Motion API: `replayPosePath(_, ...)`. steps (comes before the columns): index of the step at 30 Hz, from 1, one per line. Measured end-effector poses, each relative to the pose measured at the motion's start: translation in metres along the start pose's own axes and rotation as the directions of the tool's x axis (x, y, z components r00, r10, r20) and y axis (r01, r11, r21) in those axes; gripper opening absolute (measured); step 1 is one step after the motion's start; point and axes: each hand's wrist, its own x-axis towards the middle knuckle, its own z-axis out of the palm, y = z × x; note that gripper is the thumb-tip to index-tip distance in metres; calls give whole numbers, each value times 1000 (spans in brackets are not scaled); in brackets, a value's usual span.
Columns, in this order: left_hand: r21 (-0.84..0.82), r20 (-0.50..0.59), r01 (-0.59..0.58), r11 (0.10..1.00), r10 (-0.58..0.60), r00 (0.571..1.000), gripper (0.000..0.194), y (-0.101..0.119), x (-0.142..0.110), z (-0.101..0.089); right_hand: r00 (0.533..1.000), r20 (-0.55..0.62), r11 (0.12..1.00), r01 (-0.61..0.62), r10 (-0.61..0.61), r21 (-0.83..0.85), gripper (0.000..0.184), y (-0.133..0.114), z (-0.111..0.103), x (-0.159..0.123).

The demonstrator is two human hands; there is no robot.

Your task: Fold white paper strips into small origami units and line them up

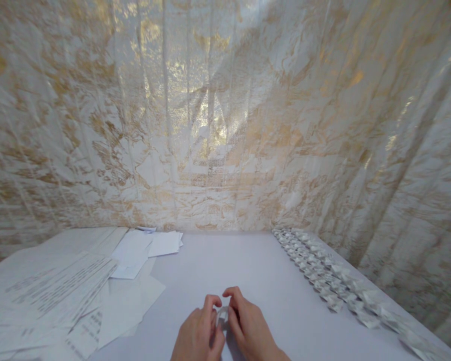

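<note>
Near the front middle of the white table, my left hand (199, 328) and my right hand (251, 323) come close together with curled fingers. Between their fingertips is a small piece of folded white paper (222, 315), gripped from both sides. Its exact folds are mostly hidden by the fingers and too small to make out. Both thumbs point inward, and the index fingers arch over the top of the piece.
Loose printed sheets (65, 288) overlap on the left of the table (218, 265), with blank white paper pieces (164, 243) behind them. Rows of small folded paper pieces (325, 278) line the right side. A gold-patterned curtain (225, 125) hangs along the back and right.
</note>
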Motion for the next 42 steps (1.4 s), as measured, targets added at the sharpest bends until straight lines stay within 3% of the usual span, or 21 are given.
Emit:
replayPosePath(7,-71,86,159,985,-152,985,30,4,7,-12,1000,30,1000,2,-3,30,21,-7,-5,1)
replayPosePath(12,-94,108,156,983,-146,983,27,6,6,-12,998,38,998,51,-50,-23,28,-7,-1,0)
replayPosePath(20,-82,119,162,983,-152,981,27,6,6,-12,995,-3,933,92,-99,-348,38,-10,-6,-1)
replayPosePath(27,8,153,195,981,-194,969,32,11,7,-13,965,-70,832,182,-254,-523,23,-4,-1,2)
replayPosePath(30,29,152,192,981,-194,969,30,12,6,-12,964,-33,820,207,-265,-533,18,-3,0,2)
replayPosePath(36,40,151,185,982,-189,970,29,14,5,-11,978,110,809,207,-176,-551,15,-17,1,7)
replayPosePath(39,-20,128,205,979,-201,971,23,14,4,-12,977,133,766,213,-166,-606,12,-16,-9,8)
replayPosePath(42,-125,103,205,971,-193,976,14,12,4,-14,979,114,757,204,-171,-621,17,-4,-43,-7)
